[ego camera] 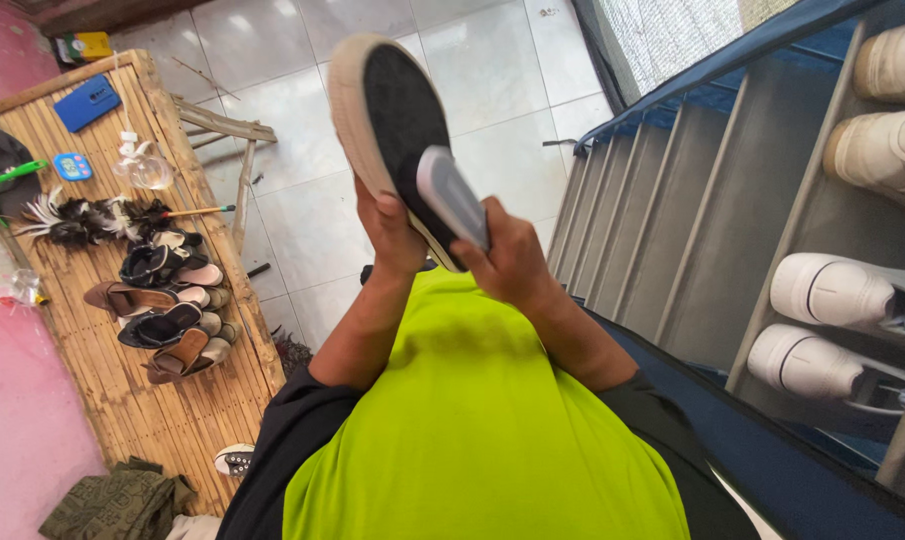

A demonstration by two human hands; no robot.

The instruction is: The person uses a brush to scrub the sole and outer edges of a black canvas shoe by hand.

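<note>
Left hand (392, 232) grips a slip-on shoe (387, 120) from below, black sole facing the camera, held raised above the lime-green shirt (472, 430). Right hand (507, 262) is closed around a grey brush block (452, 195), pressed against the sole's heel end. Judgement: firm, even strokes along the flat rubber, shoe braced steady. Pale woven edging rims the sole. Sandals (167, 300) lie on the bamboo bench (142, 400).

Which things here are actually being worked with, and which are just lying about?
In hand:
left hand holding the black slip-on shoe
right hand holding the grey brush

Lying about:
sandals
feather duster
white sneakers on the rack
</note>
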